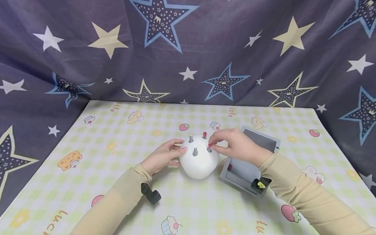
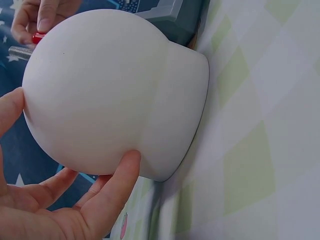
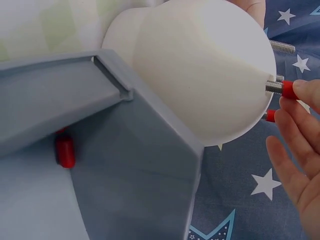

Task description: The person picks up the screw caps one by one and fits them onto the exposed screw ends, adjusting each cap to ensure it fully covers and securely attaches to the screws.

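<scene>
One white rounded plastic dome [image 1: 198, 160] carries four threaded pegs, two red-capped [image 1: 204, 134]. The left hand [image 1: 162, 157] steadies it with relaxed fingers; the right hand [image 1: 237, 145] pinches one red cap [image 1: 210, 145].

Left hand [image 1: 161, 158] open, right hand [image 1: 237, 146] pinching.

White dome [image 1: 198, 161]: smooth, matt, plastic-looking. Studs [image 3: 282, 47]: threaded bare metal, dull grey. Caps [image 3: 288, 89]: glossy red plastic. Tray [image 3: 135, 165]: grey plastic, matt, smooth. Tabletop [image 1: 115, 184] cover: checked printed sheet, slight sheen. Backdrop [image 1: 83, 57]: thin star-printed cloth, creased. Sleeves [image 1: 310, 196]: beige knit fabric.
</scene>
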A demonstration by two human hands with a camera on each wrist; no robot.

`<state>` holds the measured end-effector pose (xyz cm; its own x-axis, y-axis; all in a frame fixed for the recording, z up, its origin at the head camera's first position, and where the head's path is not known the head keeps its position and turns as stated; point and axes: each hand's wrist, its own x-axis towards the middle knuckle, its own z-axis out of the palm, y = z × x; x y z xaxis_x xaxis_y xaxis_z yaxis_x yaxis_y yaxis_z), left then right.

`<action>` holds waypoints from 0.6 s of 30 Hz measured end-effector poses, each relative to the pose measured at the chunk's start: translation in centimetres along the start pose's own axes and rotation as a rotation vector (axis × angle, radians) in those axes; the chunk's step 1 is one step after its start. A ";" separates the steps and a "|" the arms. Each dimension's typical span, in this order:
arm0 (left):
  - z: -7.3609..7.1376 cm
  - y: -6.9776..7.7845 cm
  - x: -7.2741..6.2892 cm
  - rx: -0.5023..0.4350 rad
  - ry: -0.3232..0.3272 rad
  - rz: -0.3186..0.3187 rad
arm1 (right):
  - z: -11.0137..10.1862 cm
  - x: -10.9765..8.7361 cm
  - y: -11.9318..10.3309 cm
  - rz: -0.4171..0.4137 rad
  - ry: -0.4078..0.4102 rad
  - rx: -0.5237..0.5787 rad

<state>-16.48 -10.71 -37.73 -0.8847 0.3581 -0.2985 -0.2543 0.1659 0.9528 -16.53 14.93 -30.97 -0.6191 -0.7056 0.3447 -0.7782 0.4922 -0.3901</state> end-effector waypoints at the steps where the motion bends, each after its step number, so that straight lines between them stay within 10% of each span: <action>1: 0.0 0.0 0.0 -0.002 0.000 -0.001 | 0.0 0.0 0.0 0.003 -0.001 0.002; 18: 0.0 -0.1 0.0 -0.002 0.001 0.010 | 0.8 -0.1 0.4 0.059 0.015 0.109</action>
<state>-16.42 -10.73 -37.79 -0.8874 0.3591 -0.2891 -0.2463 0.1608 0.9558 -16.70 14.75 -31.82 -0.6655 -0.6688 0.3314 -0.7249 0.4736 -0.5002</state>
